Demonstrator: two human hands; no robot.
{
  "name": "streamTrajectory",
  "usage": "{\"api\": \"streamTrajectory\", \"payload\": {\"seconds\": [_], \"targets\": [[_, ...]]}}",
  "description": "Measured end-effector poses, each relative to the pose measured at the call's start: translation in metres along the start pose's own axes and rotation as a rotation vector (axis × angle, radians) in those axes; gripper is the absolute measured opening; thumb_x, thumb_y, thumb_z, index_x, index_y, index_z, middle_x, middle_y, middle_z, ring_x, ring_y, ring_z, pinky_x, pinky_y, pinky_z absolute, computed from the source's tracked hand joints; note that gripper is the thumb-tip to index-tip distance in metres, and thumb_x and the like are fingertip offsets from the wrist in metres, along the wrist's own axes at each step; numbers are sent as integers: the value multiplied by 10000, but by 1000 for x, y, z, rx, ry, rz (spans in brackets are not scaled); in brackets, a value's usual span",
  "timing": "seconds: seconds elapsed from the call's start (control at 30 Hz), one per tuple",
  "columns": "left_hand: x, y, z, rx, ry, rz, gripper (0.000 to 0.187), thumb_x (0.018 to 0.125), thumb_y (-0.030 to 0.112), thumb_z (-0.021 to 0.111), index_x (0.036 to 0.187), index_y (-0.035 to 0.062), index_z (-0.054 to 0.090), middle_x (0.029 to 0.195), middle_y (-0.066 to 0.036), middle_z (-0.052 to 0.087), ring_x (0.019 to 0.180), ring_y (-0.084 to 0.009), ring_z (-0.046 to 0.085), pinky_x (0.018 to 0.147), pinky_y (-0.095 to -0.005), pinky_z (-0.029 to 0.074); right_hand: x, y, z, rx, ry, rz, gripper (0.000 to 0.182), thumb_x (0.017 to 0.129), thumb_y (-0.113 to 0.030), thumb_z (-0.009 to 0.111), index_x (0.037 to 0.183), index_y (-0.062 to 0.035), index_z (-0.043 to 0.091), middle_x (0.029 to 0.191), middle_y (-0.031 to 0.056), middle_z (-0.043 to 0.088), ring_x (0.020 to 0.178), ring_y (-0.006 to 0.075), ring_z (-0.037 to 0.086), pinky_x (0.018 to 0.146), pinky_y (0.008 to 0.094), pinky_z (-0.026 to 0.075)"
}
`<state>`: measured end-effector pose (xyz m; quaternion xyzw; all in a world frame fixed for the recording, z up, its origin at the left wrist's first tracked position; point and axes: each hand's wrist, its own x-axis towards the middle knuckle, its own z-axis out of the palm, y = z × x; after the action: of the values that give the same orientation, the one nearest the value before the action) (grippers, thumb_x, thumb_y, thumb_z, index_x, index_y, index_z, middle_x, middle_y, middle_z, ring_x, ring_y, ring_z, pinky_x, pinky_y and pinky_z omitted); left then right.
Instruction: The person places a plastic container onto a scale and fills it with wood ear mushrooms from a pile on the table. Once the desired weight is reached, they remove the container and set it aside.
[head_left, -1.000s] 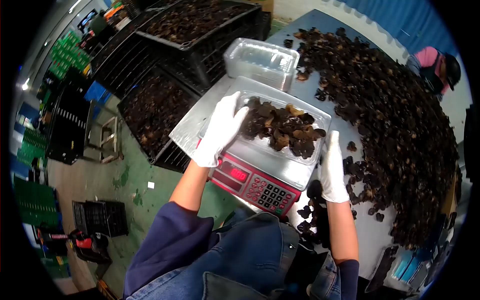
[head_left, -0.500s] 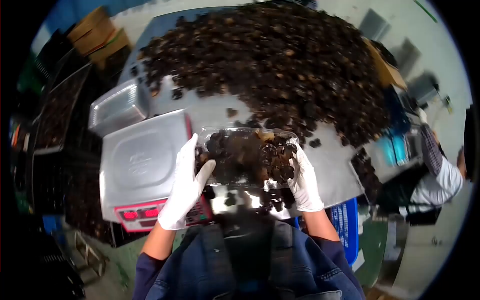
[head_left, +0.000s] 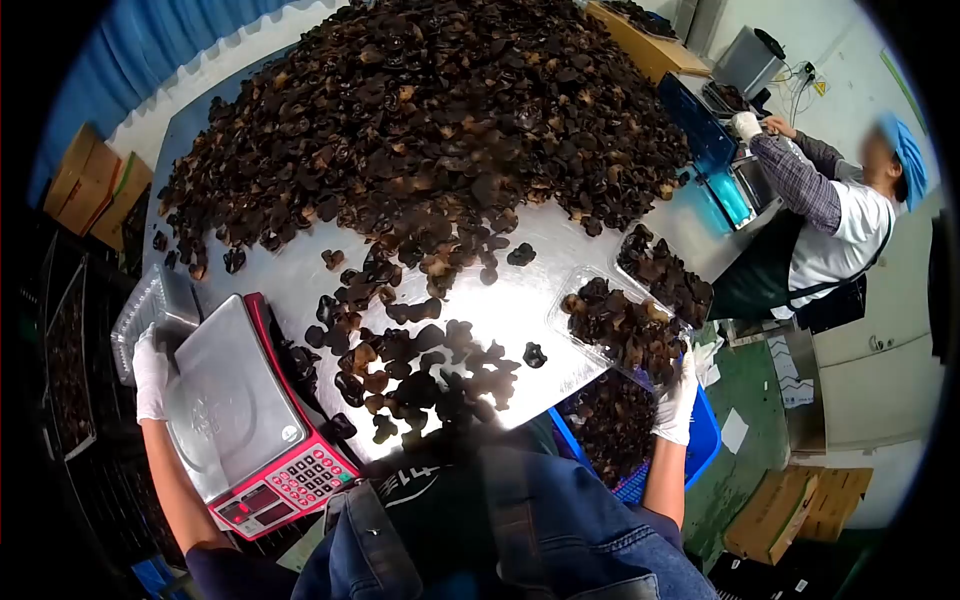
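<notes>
Both hands wear white gloves. On the left, my left hand [head_left: 151,378] touches the near side of a stack of clear plastic trays [head_left: 152,312], beside the red and silver scale [head_left: 235,400]; its fingertips are partly hard to make out. My right hand [head_left: 677,402] holds the near right corner of a clear tray filled with dark mushroom-like pieces [head_left: 622,330], at the table's right edge. Another filled tray [head_left: 665,275] lies just behind it. Nothing rests on the scale's plate.
A large heap of dark pieces [head_left: 430,120] covers the back of the metal table [head_left: 560,235]. Below the right edge stands a blue basket [head_left: 705,435] of such pieces. A co-worker [head_left: 835,220] is at the far right. Cardboard boxes [head_left: 795,512] lie on the floor.
The filled tray has moved from between both hands to the right, now in my right hand alone. My left hand has let go and moved left to the empty trays. The view has shifted.
</notes>
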<state>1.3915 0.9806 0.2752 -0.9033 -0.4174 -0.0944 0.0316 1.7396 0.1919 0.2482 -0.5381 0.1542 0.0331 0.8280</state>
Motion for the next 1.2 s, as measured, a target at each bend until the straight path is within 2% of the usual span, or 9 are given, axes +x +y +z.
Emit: {"api": "streamTrajectory", "payload": {"seconds": [0.23, 0.43, 0.53, 0.57, 0.7, 0.8, 0.87, 1.03, 1.2], "targets": [[35, -54, 3, 42, -14, 204, 175, 785, 21, 631, 920, 33, 740, 880, -203, 701, 843, -372, 677, 778, -436, 530, 41, 29, -26, 75, 79, 61, 420, 969, -313, 589, 1316, -81, 538, 1241, 102, 610, 1087, 252, 609, 919, 427, 521], [42, -5, -48, -16, -157, 81, 216, 665, 32, 740, 881, 34, 747, 825, -204, 700, 783, -361, 687, 727, -395, 537, 75, 37, -73, -39, -10, 178, 536, 1042, -454, 374, 1343, -34, 518, 1342, 126, 551, 1226, 277, 505, 1085, 460, 370], [44, -10, -50, -37, -159, 60, 218, 676, 41, 738, 893, 26, 745, 821, -212, 696, 760, -347, 691, 724, -380, 541, 59, 26, -72, -909, 280, -604, 430, 1054, -257, 455, 1398, 0, 456, 1403, 118, 491, 1270, 217, 482, 1096, 339, 362], [44, -8, -49, -50, -154, 41, 209, 679, 45, 736, 887, 24, 746, 823, -214, 695, 756, -343, 692, 722, -378, 541, 48, 23, -63, -918, 277, -602, 430, 1054, -257, 455, 1398, 0, 456, 1403, 118, 491, 1270, 217, 482, 1095, 339, 362], [36, -16, -53, -53, 45, 234, 172, 764, 24, 671, 928, 44, 718, 857, -143, 698, 799, -326, 672, 760, -366, 536, -41, 23, 51, -1226, -70, -899, 432, 983, -148, 571, 1366, 26, 476, 1371, 169, 505, 1274, 292, 466, 1108, 387, 331], [-2, 35, -87, 67, 332, 230, 171, 781, -10, 622, 938, 56, 639, 924, -102, 644, 891, -300, 634, 772, -376, 522, -63, 62, 84, -1492, -542, -981, 1078, 698, -658, 737, 1433, 41, 372, 1447, 294, 382, 1368, 456, 338, 1139, 518, 252], [-42, 72, -106, -28, 415, 278, 179, 766, -19, 632, 927, 61, 628, 910, -104, 635, 879, -310, 622, 750, -379, 513, -78, 84, 97, -1615, -714, -888, 1232, 598, -739, 738, 1456, 42, 324, 1505, 303, 280, 1426, 471, 220, 1149, 584, 172], [-142, 120, -107, 129, 313, 389, 227, 700, -53, 653, 882, 64, 585, 867, -104, 572, 838, -315, 589, 723, -405, 496, -83, 108, 128, -1550, -818, -835, 1266, 534, -643, 841, 1463, 19, 292, 1516, 295, 248, 1412, 484, 235, 1126, 589, 231], [-189, 189, -126, -113, 137, 275, 399, 740, 38, 717, 1121, 78, 606, 1005, -105, 603, 962, -305, 577, 832, -406, 479, -83, 120, 155, -1432, -865, -898, 1298, 481, -605, 874, 1472, -3, 290, 1518, 292, 243, 1412, 497, 224, 1130, 579, 245]]}}
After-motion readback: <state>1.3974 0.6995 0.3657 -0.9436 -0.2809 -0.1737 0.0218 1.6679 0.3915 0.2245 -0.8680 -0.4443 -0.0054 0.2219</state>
